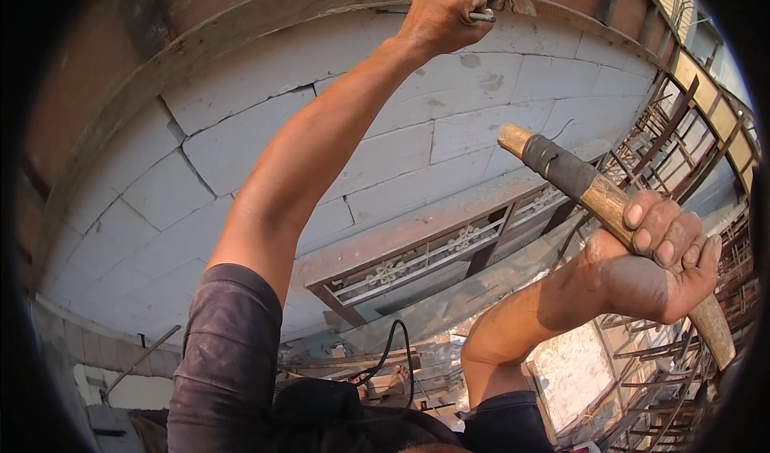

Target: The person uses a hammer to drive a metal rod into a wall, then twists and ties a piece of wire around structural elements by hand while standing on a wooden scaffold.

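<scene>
Up at the top of the view my left hand (443, 23) is closed round a short grey metal rod (482, 17), whose blunt end pokes out past the fingers. The hand is beside the timber beam (321, 5) that runs above a pale block wall (393, 152). At the right, raised off the wall, my right hand (654, 264) is wrapped round the wooden handle of a hammer (607, 200). Black tape binds part of the handle. Its lower end runs toward the dark right rim, where the hammer's head can hardly be made out.
Below the wall sits a reddish ledge with a metal grille (425, 264) with floral ornaments. Rusty steel bars (666, 373) and frames crowd the right side. Wooden planks (337, 361) lie far below by my feet (395, 381), near a black cable (407, 345).
</scene>
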`<action>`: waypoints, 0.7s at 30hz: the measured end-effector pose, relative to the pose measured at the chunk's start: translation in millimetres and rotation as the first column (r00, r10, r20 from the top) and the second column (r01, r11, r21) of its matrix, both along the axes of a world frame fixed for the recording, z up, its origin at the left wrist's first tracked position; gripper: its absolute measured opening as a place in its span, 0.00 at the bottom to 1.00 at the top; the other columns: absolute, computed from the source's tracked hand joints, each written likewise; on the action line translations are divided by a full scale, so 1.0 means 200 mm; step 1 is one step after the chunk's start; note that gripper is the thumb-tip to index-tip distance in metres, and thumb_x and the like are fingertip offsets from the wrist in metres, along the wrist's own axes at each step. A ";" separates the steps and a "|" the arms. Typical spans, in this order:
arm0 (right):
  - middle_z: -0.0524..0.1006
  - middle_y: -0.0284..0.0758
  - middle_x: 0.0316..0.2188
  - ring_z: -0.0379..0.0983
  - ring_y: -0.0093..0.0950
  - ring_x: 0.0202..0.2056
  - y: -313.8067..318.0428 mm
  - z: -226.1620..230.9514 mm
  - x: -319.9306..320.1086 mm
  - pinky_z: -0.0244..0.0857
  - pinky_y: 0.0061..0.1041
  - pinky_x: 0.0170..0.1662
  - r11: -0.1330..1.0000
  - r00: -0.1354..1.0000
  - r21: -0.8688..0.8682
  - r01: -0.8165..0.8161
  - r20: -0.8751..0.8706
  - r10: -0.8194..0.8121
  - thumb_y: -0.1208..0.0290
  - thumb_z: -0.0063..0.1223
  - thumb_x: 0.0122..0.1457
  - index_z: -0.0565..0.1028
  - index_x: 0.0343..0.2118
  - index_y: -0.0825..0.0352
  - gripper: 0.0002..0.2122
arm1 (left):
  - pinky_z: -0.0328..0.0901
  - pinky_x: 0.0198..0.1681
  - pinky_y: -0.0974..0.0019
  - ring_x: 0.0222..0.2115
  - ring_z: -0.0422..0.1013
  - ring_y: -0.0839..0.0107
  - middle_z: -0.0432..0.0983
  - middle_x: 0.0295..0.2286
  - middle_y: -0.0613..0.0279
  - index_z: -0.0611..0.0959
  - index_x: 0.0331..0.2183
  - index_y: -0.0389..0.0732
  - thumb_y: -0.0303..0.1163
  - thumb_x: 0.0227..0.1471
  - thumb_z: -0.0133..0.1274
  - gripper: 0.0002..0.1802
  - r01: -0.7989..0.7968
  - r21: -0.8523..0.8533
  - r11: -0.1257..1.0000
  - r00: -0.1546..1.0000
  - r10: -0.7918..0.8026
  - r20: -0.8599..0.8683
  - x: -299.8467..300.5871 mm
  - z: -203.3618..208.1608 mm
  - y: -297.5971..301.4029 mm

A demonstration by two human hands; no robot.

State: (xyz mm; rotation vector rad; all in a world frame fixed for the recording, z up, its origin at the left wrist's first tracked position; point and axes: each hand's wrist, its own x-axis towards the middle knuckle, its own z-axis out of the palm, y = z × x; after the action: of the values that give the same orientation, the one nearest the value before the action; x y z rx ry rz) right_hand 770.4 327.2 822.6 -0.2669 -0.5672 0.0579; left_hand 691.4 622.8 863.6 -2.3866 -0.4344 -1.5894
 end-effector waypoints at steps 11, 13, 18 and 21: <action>0.60 0.24 0.10 0.53 0.18 0.09 -0.12 0.01 -0.05 0.55 0.24 0.14 0.909 0.851 -0.268 -0.318 0.342 0.398 0.66 0.49 0.64 0.59 0.15 0.57 0.20 | 0.71 0.28 0.56 0.22 0.76 0.56 0.79 0.21 0.56 0.82 0.28 0.42 0.36 0.50 0.63 0.09 0.000 -0.027 1.000 0.999 -0.001 -0.039 -0.04 -0.02 0.05; 0.60 0.24 0.10 0.52 0.19 0.09 -0.07 0.05 -0.06 0.55 0.24 0.14 0.976 0.957 0.011 -0.216 0.203 0.209 0.65 0.48 0.63 0.58 0.15 0.56 0.19 | 0.70 0.28 0.56 0.22 0.76 0.56 0.79 0.21 0.56 0.82 0.28 0.42 0.36 0.49 0.63 0.09 0.015 -0.030 0.999 0.999 -0.016 -0.031 -0.01 -0.02 0.03; 0.62 0.25 0.10 0.57 0.17 0.09 0.48 -0.34 -0.15 0.54 0.23 0.13 0.454 0.783 -0.823 -0.342 0.018 0.622 0.69 0.54 0.59 0.64 0.17 0.61 0.15 | 0.69 0.28 0.56 0.22 0.75 0.55 0.78 0.20 0.56 0.80 0.27 0.41 0.35 0.48 0.64 0.10 0.031 -0.108 0.994 0.999 -0.034 -0.022 -0.05 -0.02 0.05; 0.62 0.25 0.10 0.57 0.17 0.09 0.26 -0.24 -0.23 0.53 0.24 0.12 0.599 0.831 -0.702 -0.385 0.017 0.555 0.69 0.55 0.59 0.63 0.17 0.60 0.16 | 0.69 0.28 0.56 0.22 0.75 0.55 0.77 0.20 0.56 0.79 0.26 0.39 0.34 0.47 0.64 0.11 -0.011 -0.065 0.998 0.999 0.008 -0.050 -0.12 -0.10 0.13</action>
State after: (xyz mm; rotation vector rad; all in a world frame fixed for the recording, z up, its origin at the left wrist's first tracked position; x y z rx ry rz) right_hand 724.3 379.8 774.7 -0.8482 -0.8371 0.7914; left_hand 666.7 648.4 843.8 -2.4622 -0.4944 -1.5313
